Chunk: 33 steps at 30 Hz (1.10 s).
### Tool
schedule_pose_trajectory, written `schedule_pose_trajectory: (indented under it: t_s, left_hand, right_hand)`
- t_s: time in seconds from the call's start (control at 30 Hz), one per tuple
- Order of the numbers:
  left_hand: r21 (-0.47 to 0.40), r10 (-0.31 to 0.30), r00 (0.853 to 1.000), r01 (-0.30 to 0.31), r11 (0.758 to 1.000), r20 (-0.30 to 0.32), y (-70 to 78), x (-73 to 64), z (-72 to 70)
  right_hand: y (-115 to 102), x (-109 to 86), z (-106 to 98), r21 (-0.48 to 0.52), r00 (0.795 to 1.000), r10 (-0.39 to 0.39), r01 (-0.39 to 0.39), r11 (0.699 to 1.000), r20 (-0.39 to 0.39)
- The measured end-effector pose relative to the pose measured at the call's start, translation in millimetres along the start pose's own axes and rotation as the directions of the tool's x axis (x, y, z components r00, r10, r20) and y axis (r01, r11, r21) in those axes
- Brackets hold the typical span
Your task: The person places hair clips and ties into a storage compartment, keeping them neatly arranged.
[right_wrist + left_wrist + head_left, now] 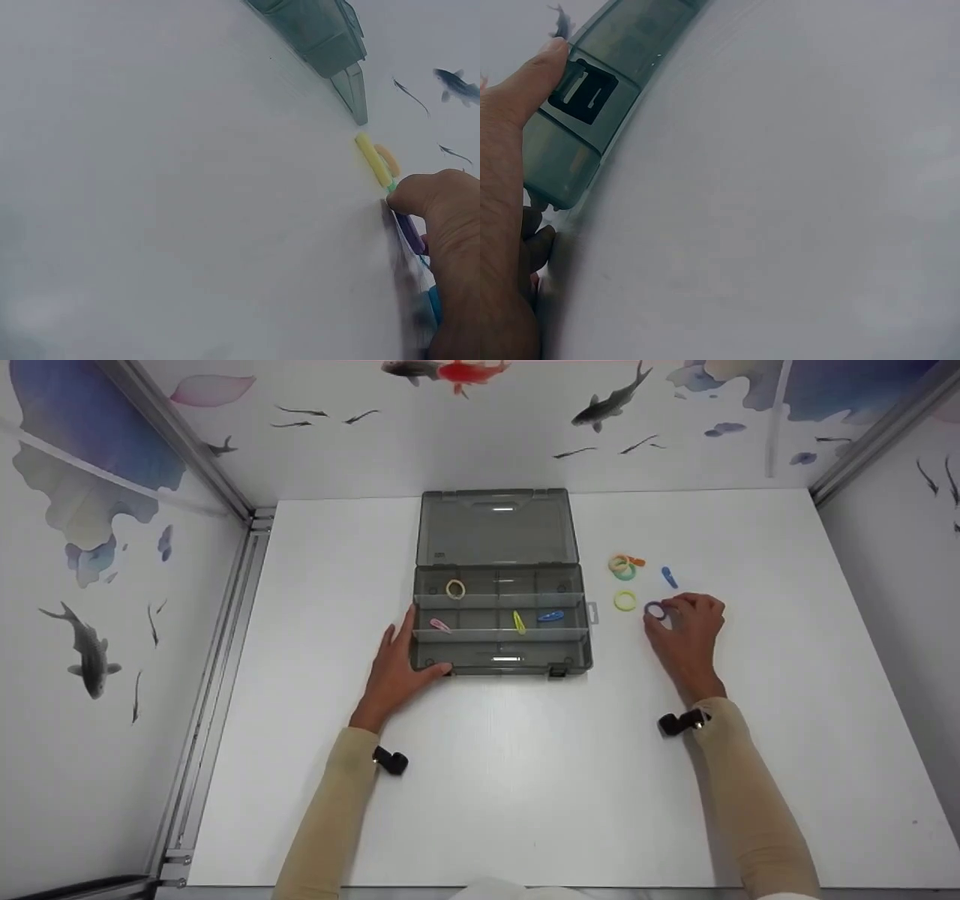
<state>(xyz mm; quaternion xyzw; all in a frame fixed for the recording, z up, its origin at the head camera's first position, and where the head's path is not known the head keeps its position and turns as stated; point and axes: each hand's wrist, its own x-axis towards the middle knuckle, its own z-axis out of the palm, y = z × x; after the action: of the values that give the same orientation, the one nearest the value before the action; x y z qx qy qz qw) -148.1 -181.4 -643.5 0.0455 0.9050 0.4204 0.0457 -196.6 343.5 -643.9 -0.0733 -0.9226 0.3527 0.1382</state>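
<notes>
A grey see-through compartment box (502, 619) lies with its lid (496, 529) folded back. My left hand (397, 667) holds its front left corner, thumb along the front wall near a latch (583, 91) and fingers at the left side. Between thumb and fingertips, my right hand (691, 634) pinches a purple hair tie (655, 610) at the table surface, right of the box. Inside the box are a beige hair tie (455, 589), a pink hair clip (440, 625), a yellow hair clip (519, 622) and a blue hair clip (551, 616).
A yellow hair tie (625, 601) lies just left of the right hand. Behind it, orange and green hair ties (622, 568) overlap beside an orange clip (637, 561). Another blue clip (669, 577) is close by. Printed panels (510, 442) border the white table (480, 810).
</notes>
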Motion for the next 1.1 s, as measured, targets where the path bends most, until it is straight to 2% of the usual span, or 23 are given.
schedule_pose_trajectory:
  t_s: [0.17,0.43,0.57,0.73,0.93,1.1]
  left_hand:
    - [0.002,-0.002,1.0,0.002,1.0,-0.008,0.9,-1.1,0.5]
    - [0.005,-0.002,1.0,0.002,1.0,-0.007,0.4,-1.8,0.4]
    - [0.006,0.0,1.0,0.0,1.0,-0.01,0.0,-1.6,0.7]
    - [-0.002,-0.001,1.0,0.001,1.0,-0.009,-1.2,-3.3,1.2]
    - [-0.021,0.005,1.0,-0.006,1.0,-0.009,-1.3,-3.9,0.7]
    - [-0.022,0.006,1.0,-0.006,1.0,-0.012,-1.0,-2.0,1.2]
  right_hand:
    - [-1.3,-1.6,-2.5,0.04,0.998,0.053,-0.054,0.998,0.015]
    - [-9.2,-4.3,-9.5,0.145,0.988,0.15,-0.153,0.977,0.034]
    - [-12.2,-4.2,-12.2,0.171,0.994,0.103,-0.105,0.98,0.022]
    - [-18.7,-6.9,-11.2,0.204,1.0,-0.03,0.028,0.978,0.003]
    - [-27.9,-12.4,-6.9,0.211,0.983,-0.184,0.181,0.961,-0.004]
    - [-36.9,-15.6,-4.2,0.205,0.975,-0.22,0.211,0.956,0.018]
